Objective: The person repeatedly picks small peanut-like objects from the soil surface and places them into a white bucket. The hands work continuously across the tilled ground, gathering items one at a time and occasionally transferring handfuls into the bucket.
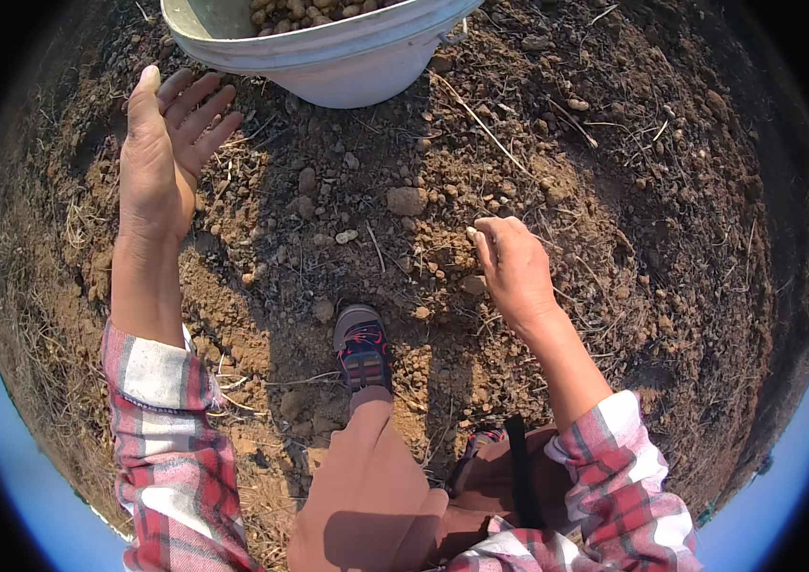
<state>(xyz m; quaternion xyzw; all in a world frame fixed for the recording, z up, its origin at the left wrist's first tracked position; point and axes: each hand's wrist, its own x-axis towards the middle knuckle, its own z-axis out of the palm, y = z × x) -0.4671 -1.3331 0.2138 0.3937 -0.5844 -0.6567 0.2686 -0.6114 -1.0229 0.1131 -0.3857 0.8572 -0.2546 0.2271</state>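
My left hand (172, 150) is raised with its fingers apart, just below and left of a white plastic bucket (347, 68), and holds nothing. Inside the bucket lie many unshelled peanuts (311, 10). My right hand (515, 264) is low over the soil on the right, its fingers bent together at the ground. A small pale spot shows at its fingertips; whether that is a fingernail or something pinched, I cannot tell. One pale peanut (346, 236) lies on the soil between my hands. Another light, peanut-like piece (577, 104) lies at the upper right.
Dry, cloddy soil spreads all round, with a larger clod (407, 201) between my hands. Dry stalks (483, 125) and roots are scattered over it. My shoe (363, 347) stands at the centre, and the other is partly hidden near my right leg.
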